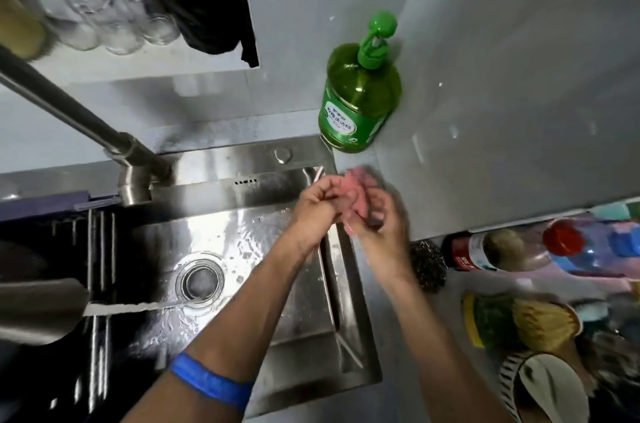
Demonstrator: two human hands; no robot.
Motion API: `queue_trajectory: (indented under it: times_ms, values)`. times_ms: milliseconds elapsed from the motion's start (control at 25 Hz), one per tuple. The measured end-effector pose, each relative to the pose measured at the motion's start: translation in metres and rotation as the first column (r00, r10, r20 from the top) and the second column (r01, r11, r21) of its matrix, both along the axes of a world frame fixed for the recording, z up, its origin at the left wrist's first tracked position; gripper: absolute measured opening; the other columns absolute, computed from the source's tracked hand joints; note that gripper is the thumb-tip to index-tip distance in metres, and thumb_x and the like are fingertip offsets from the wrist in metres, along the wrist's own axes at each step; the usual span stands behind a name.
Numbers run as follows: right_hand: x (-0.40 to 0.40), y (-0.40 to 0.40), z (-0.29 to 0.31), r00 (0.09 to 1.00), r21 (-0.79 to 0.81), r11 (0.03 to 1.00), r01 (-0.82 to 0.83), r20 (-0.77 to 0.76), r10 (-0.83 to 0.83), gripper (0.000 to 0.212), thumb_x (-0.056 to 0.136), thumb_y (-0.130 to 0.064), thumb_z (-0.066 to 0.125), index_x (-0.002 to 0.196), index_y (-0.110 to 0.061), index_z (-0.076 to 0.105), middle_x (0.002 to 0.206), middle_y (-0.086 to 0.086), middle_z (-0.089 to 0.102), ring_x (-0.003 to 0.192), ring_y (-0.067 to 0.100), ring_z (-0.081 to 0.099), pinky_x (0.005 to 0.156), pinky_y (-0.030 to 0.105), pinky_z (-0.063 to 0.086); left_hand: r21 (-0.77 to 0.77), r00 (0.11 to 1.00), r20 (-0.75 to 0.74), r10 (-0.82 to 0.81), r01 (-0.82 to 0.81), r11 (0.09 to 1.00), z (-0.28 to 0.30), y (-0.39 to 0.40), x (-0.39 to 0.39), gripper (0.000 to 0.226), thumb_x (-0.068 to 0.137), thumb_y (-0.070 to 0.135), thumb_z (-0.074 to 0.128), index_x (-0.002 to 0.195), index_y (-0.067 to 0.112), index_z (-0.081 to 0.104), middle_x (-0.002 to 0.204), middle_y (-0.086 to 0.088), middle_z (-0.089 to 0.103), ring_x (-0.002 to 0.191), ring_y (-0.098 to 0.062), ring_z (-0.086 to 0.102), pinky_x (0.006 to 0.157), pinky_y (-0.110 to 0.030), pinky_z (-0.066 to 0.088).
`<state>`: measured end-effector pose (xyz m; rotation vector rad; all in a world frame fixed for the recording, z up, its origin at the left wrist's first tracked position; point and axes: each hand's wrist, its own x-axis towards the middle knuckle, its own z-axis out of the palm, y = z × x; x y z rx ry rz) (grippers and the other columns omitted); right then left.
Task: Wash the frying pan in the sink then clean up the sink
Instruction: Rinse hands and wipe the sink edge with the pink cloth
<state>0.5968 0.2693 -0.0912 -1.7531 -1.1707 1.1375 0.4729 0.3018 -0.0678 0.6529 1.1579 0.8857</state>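
Observation:
A pink cloth (356, 185) is bunched between both of my hands above the far right corner of the steel sink (304, 305). My left hand (317, 206) grips its left side and my right hand (379, 220) grips its right side, the two hands pressed close together. The sink basin is wet, with a round drain (200, 280) near its middle. A stream of water (131, 307) runs from the faucet spout (38, 308) at the left toward the drain. No frying pan can be made out; a dark rack (93, 249) fills the sink's left side.
A green pump bottle of dish soap (360, 93) stands on the counter behind the sink corner. A steel scouring pad (427, 265) lies right of the sink. Bottles (485, 251) and coloured containers crowd the counter at right. The faucet neck (69, 111) crosses the upper left.

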Motion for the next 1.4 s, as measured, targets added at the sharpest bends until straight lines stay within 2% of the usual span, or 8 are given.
queue_trajectory:
  times_ms: [200, 320, 400, 520, 640, 800, 1080, 1400]
  values:
    - [0.002, 0.001, -0.003, 0.838, -0.215, 0.959, 0.186, -0.474, -0.268, 0.021, 0.087, -0.02, 0.071, 0.106, -0.011, 0.074, 0.099, 0.011, 0.077, 0.094, 0.026, 0.071, 0.094, 0.045, 0.055, 0.021, 0.987, 0.008, 0.159, -0.159, 0.987, 0.006, -0.004, -0.002, 0.008, 0.087, 0.0, 0.066, 0.095, -0.001, 0.067, 0.083, -0.017, 0.066, 0.07, -0.016, 0.062, 0.065, -0.026, 0.051]
    - [0.004, 0.005, 0.007, 0.88, -0.084, 0.926, 0.369, -0.287, -0.377, 0.023, 0.1, -0.031, 0.057, 0.101, -0.019, 0.076, 0.097, 0.001, 0.078, 0.093, 0.016, 0.073, 0.085, 0.033, 0.057, -0.042, 0.949, -0.157, 0.275, -0.284, 0.958, 0.002, -0.003, -0.002, 0.008, 0.086, 0.008, 0.071, 0.083, 0.014, 0.066, 0.072, -0.002, 0.058, 0.059, -0.006, 0.051, 0.061, -0.024, 0.046]
    - [0.008, 0.011, 0.01, 0.954, 0.064, 0.982, 0.18, 0.231, -0.19, 0.034, 0.103, -0.036, 0.05, 0.116, -0.011, 0.069, 0.109, 0.006, 0.072, 0.099, 0.023, 0.068, 0.088, 0.037, 0.054, 0.036, 0.901, -0.253, 0.351, -0.354, 0.934, 0.002, 0.015, -0.003, 0.02, 0.083, 0.005, 0.072, 0.09, 0.021, 0.061, 0.077, 0.003, 0.056, 0.068, -0.008, 0.054, 0.075, -0.035, 0.053]
    - [0.003, 0.005, -0.002, 0.58, -0.08, 0.983, -0.167, 0.798, 0.163, 0.061, 0.088, -0.027, 0.057, 0.141, 0.002, 0.046, 0.139, 0.022, 0.055, 0.122, 0.038, 0.055, 0.105, 0.045, 0.045, 0.233, 0.842, -0.448, 0.301, -0.215, 0.948, 0.008, 0.066, 0.001, 0.061, 0.071, 0.015, 0.083, 0.121, 0.027, 0.051, 0.107, 0.005, 0.056, 0.1, -0.012, 0.055, 0.093, -0.045, 0.052]
    - [0.002, -0.007, -0.02, 0.478, -0.265, 0.853, -0.45, 0.736, 0.48, 0.063, 0.091, -0.017, 0.046, 0.152, -0.004, 0.035, 0.159, 0.017, 0.034, 0.147, 0.033, 0.033, 0.122, 0.042, 0.025, 0.281, 0.798, -0.58, 0.165, 0.006, 0.96, 0.009, 0.111, 0.01, 0.107, 0.056, 0.033, 0.091, 0.144, 0.031, 0.031, 0.136, 0.002, 0.043, 0.127, -0.02, 0.041, 0.106, -0.045, 0.041]
    - [0.011, -0.014, -0.03, 0.448, -0.259, 0.896, -0.361, 0.794, 0.41, 0.055, 0.081, -0.018, 0.055, 0.134, -0.005, 0.055, 0.132, 0.015, 0.059, 0.119, 0.034, 0.054, 0.103, 0.045, 0.046, 0.334, 0.809, -0.562, 0.175, 0.028, 0.942, -0.003, 0.133, 0.024, 0.136, 0.034, 0.06, 0.091, 0.146, 0.038, 0.016, 0.144, 0.005, 0.038, 0.134, -0.02, 0.037, 0.11, -0.049, 0.036]
    - [0.007, -0.001, -0.031, 0.301, -0.344, 0.866, -0.363, 0.836, 0.458, 0.049, 0.076, -0.015, 0.059, 0.123, -0.001, 0.06, 0.109, 0.018, 0.058, 0.102, 0.036, 0.055, 0.093, 0.047, 0.049, 0.427, 0.853, -0.44, 0.28, -0.076, 0.901, -0.019, 0.136, 0.035, 0.13, 0.037, 0.051, 0.091, 0.144, 0.037, 0.017, 0.141, 0.006, 0.04, 0.131, -0.018, 0.04, 0.11, -0.048, 0.037]
    - [0.016, -0.003, -0.037, 0.394, -0.321, 0.862, -0.391, 0.789, 0.472, 0.053, 0.088, -0.023, 0.051, 0.138, -0.006, 0.055, 0.148, 0.019, 0.044, 0.139, 0.038, 0.04, 0.117, 0.049, 0.035, 0.491, 0.839, -0.509, 0.194, 0.098, 0.866, -0.017, 0.146, 0.016, 0.129, 0.038, 0.052, 0.092, 0.144, 0.036, 0.02, 0.142, 0.009, 0.038, 0.132, -0.015, 0.038, 0.109, -0.053, 0.034]
